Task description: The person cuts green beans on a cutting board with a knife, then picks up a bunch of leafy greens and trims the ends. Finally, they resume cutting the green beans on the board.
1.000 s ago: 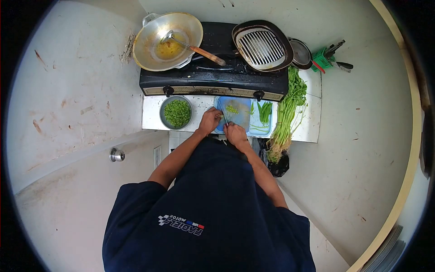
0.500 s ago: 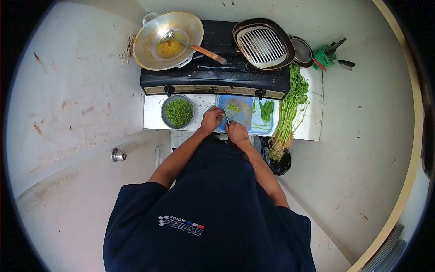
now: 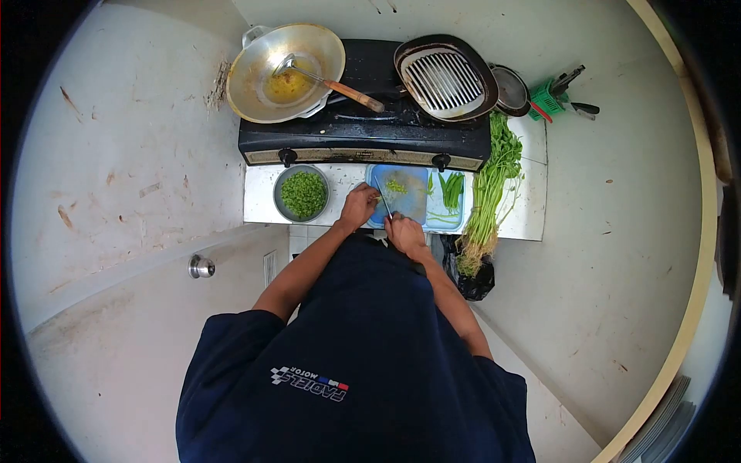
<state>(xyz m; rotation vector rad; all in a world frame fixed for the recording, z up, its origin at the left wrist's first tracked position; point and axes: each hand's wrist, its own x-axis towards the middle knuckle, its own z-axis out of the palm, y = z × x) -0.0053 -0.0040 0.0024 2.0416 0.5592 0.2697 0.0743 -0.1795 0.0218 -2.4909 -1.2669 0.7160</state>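
Observation:
My right hand [image 3: 406, 234] is closed around the handle of a knife [image 3: 384, 194], its blade pointing away from me over a blue cutting board [image 3: 417, 207]. On the board's left side, my left hand [image 3: 360, 205] has its fingers pinched beside the blade, on what looks like a small piece of green vegetable, mostly hidden. A small heap of chopped green bits [image 3: 396, 187] lies just right of the blade. Long green pods [image 3: 451, 189] rest in a blue-rimmed tray [image 3: 461, 219] to the right. A grey bowl [image 3: 327, 202] full of finely chopped greens [image 3: 302, 194] stands left of my hands.
Behind the board stands a black two-burner stove [image 3: 370, 139]. It bears a wok [image 3: 243, 85] with a wooden-handled ladle [image 3: 355, 96] in yellow oil, and a grill pan [image 3: 444, 79]. Rooted leafy greens [image 3: 486, 193] hang over the counter edge at right. A green basket [image 3: 548, 99] holds knives.
The knife handle and my right hand have shifted slightly toward me. My left hand stays in nearly the same place, and the view has moved a little.

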